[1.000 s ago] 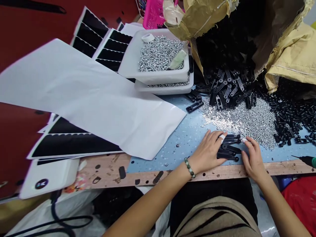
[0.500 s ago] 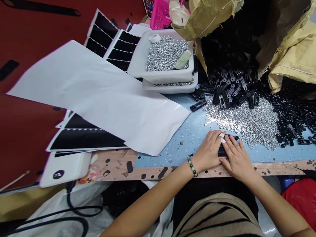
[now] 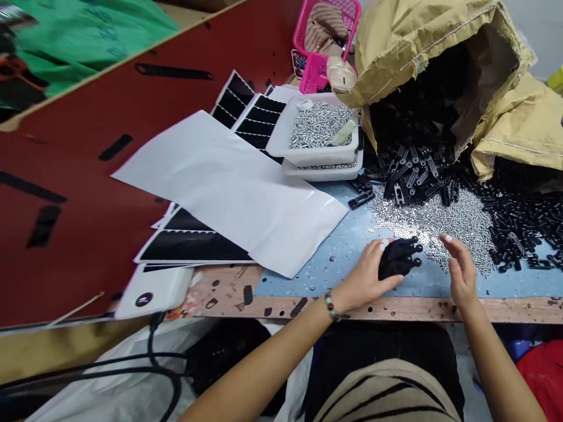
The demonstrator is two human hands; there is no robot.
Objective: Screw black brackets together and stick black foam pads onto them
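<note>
My left hand (image 3: 367,275), with a bead bracelet at the wrist, is closed round a bunch of flat black plastic strips (image 3: 399,258) just above the blue table top (image 3: 347,246). My right hand (image 3: 460,268) hovers a short way to the right of the bunch, fingers apart, holding nothing. Behind both hands lies a heap of small silver screws and washers (image 3: 440,220).
A torn paper sack (image 3: 422,41) spills black plastic parts (image 3: 417,164) at the back right. Two stacked white trays (image 3: 319,149) hold screws. White sheets (image 3: 229,187) and black label sheets (image 3: 193,246) lie left. A pink basket (image 3: 321,35) stands behind. The wooden table edge (image 3: 396,308) runs in front.
My left hand has gathered the black strips off the table into one bunch. My right hand has come off them and moved right. The camera has tilted up.
</note>
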